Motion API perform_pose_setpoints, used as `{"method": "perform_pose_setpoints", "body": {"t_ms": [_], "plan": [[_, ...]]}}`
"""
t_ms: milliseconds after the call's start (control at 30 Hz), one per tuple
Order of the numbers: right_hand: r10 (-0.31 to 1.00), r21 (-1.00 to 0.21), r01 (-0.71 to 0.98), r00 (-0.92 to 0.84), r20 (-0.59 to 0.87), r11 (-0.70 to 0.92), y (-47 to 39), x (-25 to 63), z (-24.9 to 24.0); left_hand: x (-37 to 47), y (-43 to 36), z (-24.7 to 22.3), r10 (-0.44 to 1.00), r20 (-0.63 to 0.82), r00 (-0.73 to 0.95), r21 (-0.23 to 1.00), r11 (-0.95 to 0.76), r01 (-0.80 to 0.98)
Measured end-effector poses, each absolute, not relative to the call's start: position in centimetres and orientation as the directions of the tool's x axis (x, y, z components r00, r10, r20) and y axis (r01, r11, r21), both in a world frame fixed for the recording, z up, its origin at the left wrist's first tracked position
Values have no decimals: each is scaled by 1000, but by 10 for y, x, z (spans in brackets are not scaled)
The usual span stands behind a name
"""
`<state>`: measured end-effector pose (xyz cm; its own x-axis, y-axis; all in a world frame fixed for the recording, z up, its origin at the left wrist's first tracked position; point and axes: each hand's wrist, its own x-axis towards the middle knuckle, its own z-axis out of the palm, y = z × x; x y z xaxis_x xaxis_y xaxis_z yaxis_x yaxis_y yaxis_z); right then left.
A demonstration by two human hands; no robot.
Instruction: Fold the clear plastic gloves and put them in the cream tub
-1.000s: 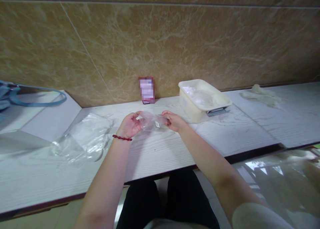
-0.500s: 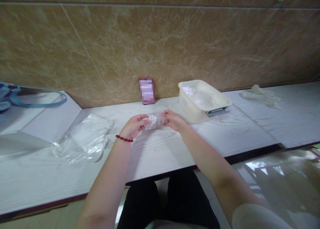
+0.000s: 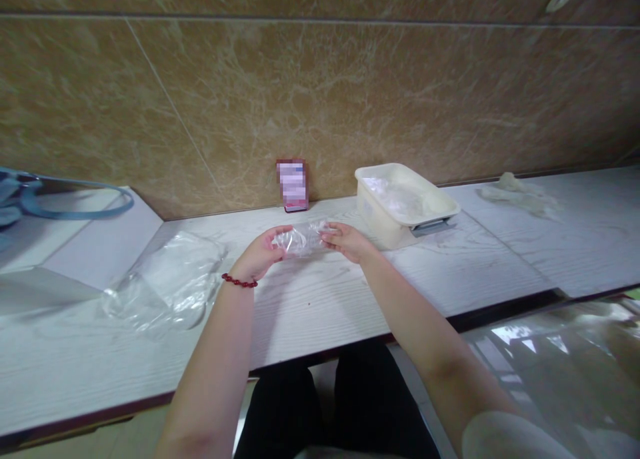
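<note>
White open box (image 3: pixel 95 245) far left, blue strap (image 3: pixel 75 212) over it. Clear plastic bags (image 3: pixel 175 279) on bench (image 3: pixel 310 319), left of the grip. Left hand (image 3: pixel 263 252), red bracelet at wrist, and right hand (image 3: pixel 343 241) pinch opposite ends of crinkled clear film (image 3: pixel 303 239). Phone-like object (image 3: pixel 293 185) behind grip, cream bin (image 3: pixel 385 212) right, pale crumpled item (image 3: pixel 517 195) far right.

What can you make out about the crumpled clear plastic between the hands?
The clear plastic looks like thin, glossy film, its creases catching bright highlights. It is bunched into a short, roughly level bundle, pinched at one end by the left hand and at the other by the right hand, nearer the viewer than the phone. Whether it wraps anything or touches the tabletop, I cannot tell.
</note>
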<state>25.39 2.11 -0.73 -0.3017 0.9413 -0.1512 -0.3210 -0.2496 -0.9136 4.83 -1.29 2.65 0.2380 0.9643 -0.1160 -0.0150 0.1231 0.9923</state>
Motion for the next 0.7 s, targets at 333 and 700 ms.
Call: {"method": "perform_pose_setpoints", "body": {"t_ms": [333,700], "plan": [[980,-993,-82,-178,94,80,11,274,37,64,-15,49,970,-18,244,999,30,-45],[936,-748,598,-10,351,287,83,401,135,190,84,122,913,278,299,893,-360,271]]}}
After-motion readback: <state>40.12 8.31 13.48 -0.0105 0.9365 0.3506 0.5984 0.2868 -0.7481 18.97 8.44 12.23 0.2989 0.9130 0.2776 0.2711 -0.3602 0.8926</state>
